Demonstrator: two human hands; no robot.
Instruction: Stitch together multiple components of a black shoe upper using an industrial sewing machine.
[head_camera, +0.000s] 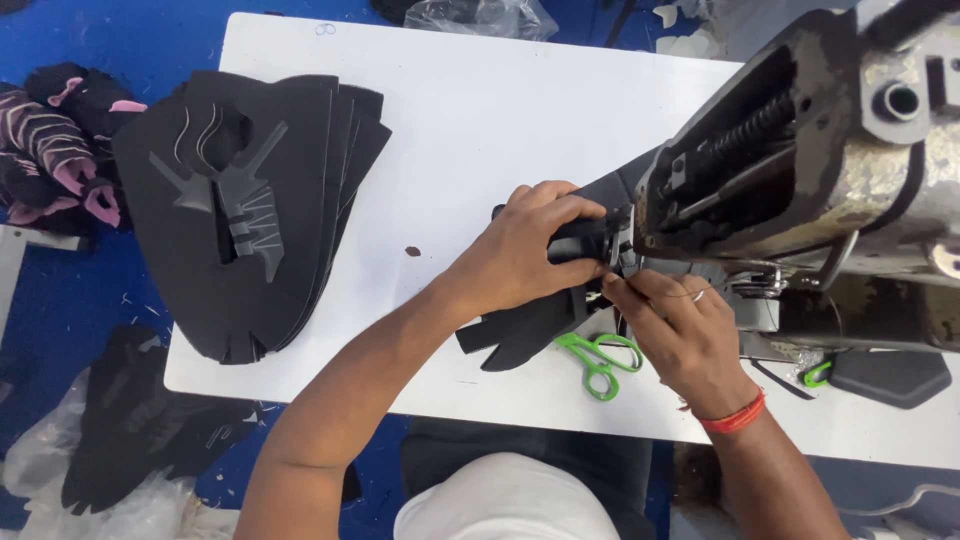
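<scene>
My left hand (525, 250) grips a black fabric shoe-upper piece (520, 335) and presses it against the needle area of a worn grey sewing machine (800, 160). My right hand (685, 335), with a ring and a red thread band at the wrist, pinches the edge of the same piece just below the machine head. The part of the piece under the needle is hidden by both hands. Green-handled scissors (600, 360) lie on the white table (470, 110) just under my right hand.
A stack of black cut upper pieces (250, 200) with grey overlay shapes lies on the table's left. Pink-and-black pieces (60, 150) sit off the left edge; more black pieces in plastic (130, 430) lie on the blue floor. A black pad (890, 375) rests at right.
</scene>
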